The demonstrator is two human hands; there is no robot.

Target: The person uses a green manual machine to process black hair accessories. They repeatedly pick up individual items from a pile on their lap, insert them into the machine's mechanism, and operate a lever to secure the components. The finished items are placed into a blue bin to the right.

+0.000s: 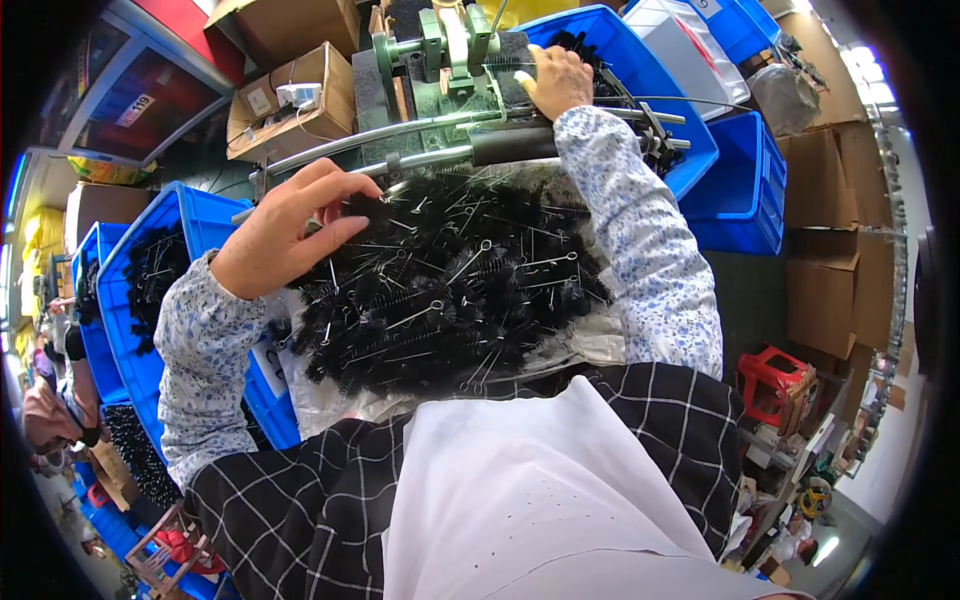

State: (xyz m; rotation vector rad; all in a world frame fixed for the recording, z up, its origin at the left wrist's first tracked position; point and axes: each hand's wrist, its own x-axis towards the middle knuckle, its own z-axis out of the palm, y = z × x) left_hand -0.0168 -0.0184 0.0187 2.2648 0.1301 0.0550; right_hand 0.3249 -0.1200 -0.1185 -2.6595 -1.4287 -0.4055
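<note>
The right hand (562,84) at one o'clock holds a brush (508,62), probably light, springy, best gripped at one end; the left hand (290,228), at ten, gapes.

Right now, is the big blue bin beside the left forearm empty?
Not empty: black brushes show inside the blue bin. The left sleeve hides part; I cannot tell how full.

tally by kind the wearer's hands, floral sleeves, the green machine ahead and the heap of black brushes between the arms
Hands: 2 (left hand, right hand)
Floral sleeves: 2 (left sleeve, right sleeve)
Green machine: 1
Heap of black brushes: 1, too tangled to count singly
Total: 6
</note>
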